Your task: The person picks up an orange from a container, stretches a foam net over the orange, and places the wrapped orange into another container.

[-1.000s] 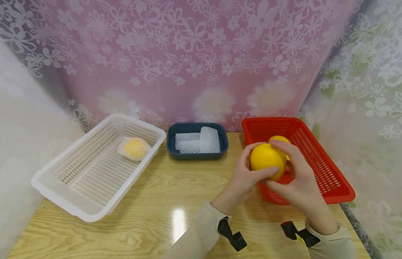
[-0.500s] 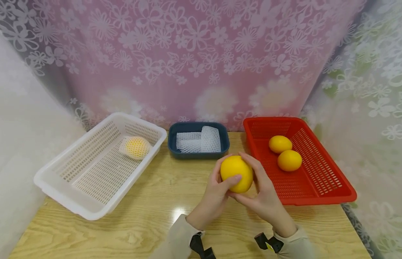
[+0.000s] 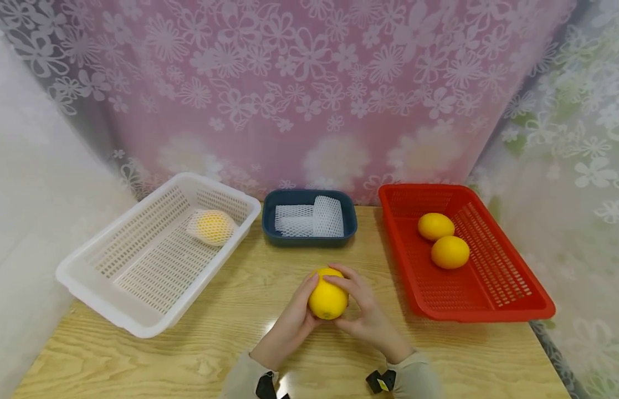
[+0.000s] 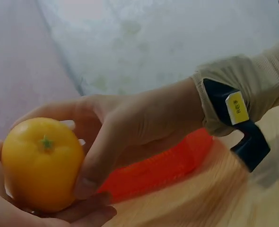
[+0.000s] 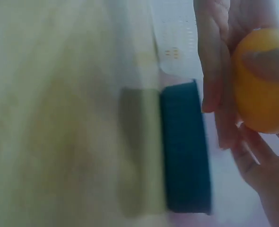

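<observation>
Both hands hold one round yellow-orange orange (image 3: 328, 297) between them, over the near middle of the table. My left hand (image 3: 288, 327) cups it from the left and below. My right hand (image 3: 369, 321) grips its right side, with fingers over the top and the thumb low. In the left wrist view, a green star-shaped stem end shows on the orange (image 4: 42, 163), and the right thumb presses its side. Two more oranges (image 3: 450, 252) lie in the red basket (image 3: 414, 277) to the right.
At left stands a white basket (image 3: 154, 324) with a net-wrapped orange (image 3: 213, 227) inside. A dark blue tray (image 3: 309, 242) at back centre holds white foam nets (image 3: 328, 216). A flowered curtain (image 3: 309, 111) hangs behind the wooden table (image 3: 189, 360).
The hands have carried the orange left and toward the body, from over the red basket to the table's middle. The orange has been turned, and the two in the basket are uncovered to view.
</observation>
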The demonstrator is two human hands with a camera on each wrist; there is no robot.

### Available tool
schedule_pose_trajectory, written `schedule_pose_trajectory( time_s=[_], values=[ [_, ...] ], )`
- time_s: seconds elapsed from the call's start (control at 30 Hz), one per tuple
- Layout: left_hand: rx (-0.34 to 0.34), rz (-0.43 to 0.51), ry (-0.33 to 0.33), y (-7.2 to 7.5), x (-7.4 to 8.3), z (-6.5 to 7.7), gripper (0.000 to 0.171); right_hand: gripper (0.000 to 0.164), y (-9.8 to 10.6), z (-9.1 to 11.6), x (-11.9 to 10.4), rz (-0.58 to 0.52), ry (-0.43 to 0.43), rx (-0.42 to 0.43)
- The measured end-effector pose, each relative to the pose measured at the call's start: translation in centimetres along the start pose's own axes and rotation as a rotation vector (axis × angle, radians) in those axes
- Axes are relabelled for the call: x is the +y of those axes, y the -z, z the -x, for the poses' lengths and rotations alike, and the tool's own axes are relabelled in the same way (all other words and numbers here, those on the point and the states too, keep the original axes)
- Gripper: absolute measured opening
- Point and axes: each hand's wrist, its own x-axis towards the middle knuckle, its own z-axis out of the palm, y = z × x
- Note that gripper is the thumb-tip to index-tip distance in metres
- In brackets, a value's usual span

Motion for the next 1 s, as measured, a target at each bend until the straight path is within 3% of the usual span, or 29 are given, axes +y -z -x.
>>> schedule_pose_trajectory(
  time_s=[0.1, 0.23, 0.3, 0.4, 0.5, 0.6, 0.7, 0.83, 1.0],
  values=[
    [0.025, -0.121, -0.073, 1.0, -0.2, 0.1, 0.058, 0.087, -1.0, 0.5, 0.2, -0.061, -0.082, 0.012],
    [0.105, -0.326, -0.225, 2.1, -0.2, 0.1, 0.050, 0.086, -2.6, 1.2, 0.7, -0.229, -0.309, 0.007],
    [0.133, -0.404, -0.268, 2.5, -0.3, 0.1, 0.048, 0.086, -3.4, 1.5, 1.1, -0.325, -0.421, 0.020],
    [0.145, -0.493, -0.330, 3.0, -0.6, -0.2, 0.044, 0.080, -4.2, 1.6, 1.9, -0.451, -0.521, 0.077],
    [0.094, -0.488, -0.387, 3.7, -1.2, -0.6, 0.042, 0.069, -4.8, 1.3, 2.7, -0.543, -0.545, 0.158],
    [0.040, -0.435, -0.421, 4.5, -1.8, -1.0, 0.059, 0.061, -5.4, 1.0, 3.3, -0.577, -0.539, 0.221],
    [0.027, -0.424, -0.442, 5.2, -2.4, -1.4, 0.075, 0.058, -6.1, 0.8, 3.8, -0.574, -0.528, 0.251],
    [0.028, -0.476, -0.475, 6.0, -3.0, -1.8, 0.090, 0.058, -6.7, 0.8, 4.3, -0.589, -0.546, 0.267],
    [0.027, -0.564, -0.479, 6.5, -3.2, -2.0, 0.096, 0.061, -6.9, 0.8, 4.6, -0.627, -0.559, 0.272]
  ],
)
